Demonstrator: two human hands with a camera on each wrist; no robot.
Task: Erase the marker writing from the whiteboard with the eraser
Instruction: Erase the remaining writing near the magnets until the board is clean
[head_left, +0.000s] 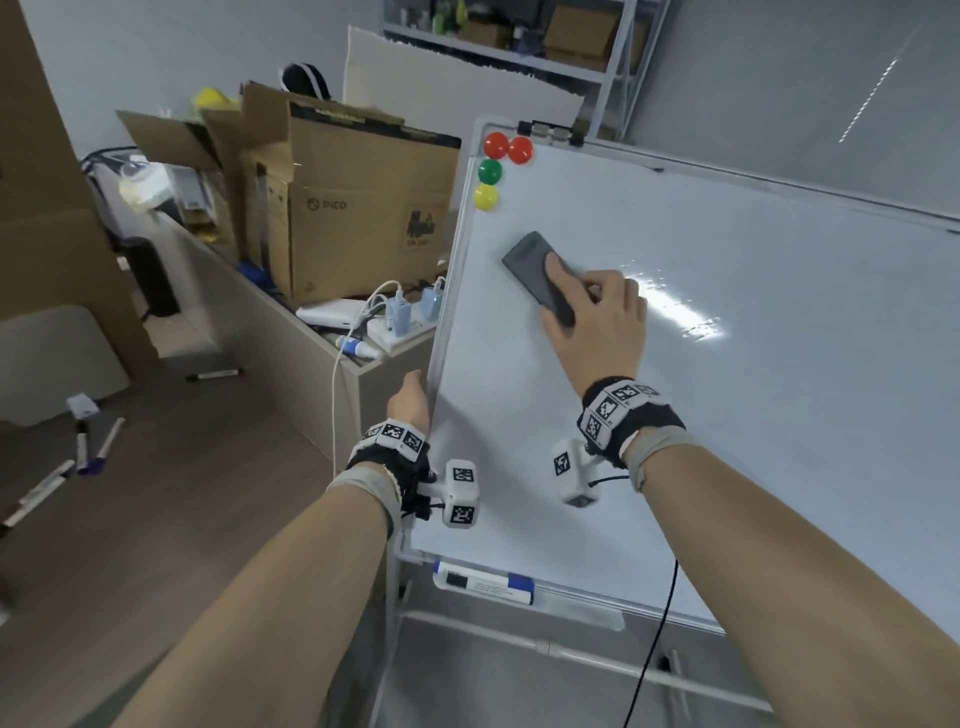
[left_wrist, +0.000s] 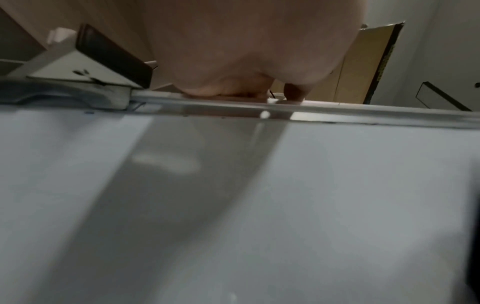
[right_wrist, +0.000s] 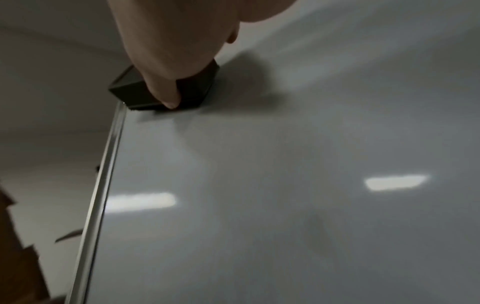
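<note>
A white whiteboard (head_left: 727, 389) on a stand fills the right of the head view; no marker writing shows on it. My right hand (head_left: 592, 312) grips a dark grey eraser (head_left: 530, 265) and presses it flat on the board's upper left part, below the magnets. In the right wrist view the thumb lies over the eraser (right_wrist: 135, 90), near the board's (right_wrist: 259, 205) left frame. My left hand (head_left: 413, 400) grips the board's left frame edge at mid height; its fingers go behind the frame. In the left wrist view the palm (left_wrist: 246, 51) sits on the frame rail (left_wrist: 363, 115).
Two red, one green and one yellow magnets (head_left: 491, 174) stick at the board's top left. A blue-capped marker (head_left: 483, 582) lies in the tray. A desk (head_left: 291, 312) with cardboard boxes (head_left: 353, 208) and chargers stands left of the board. Several markers (head_left: 88, 447) lie on the floor.
</note>
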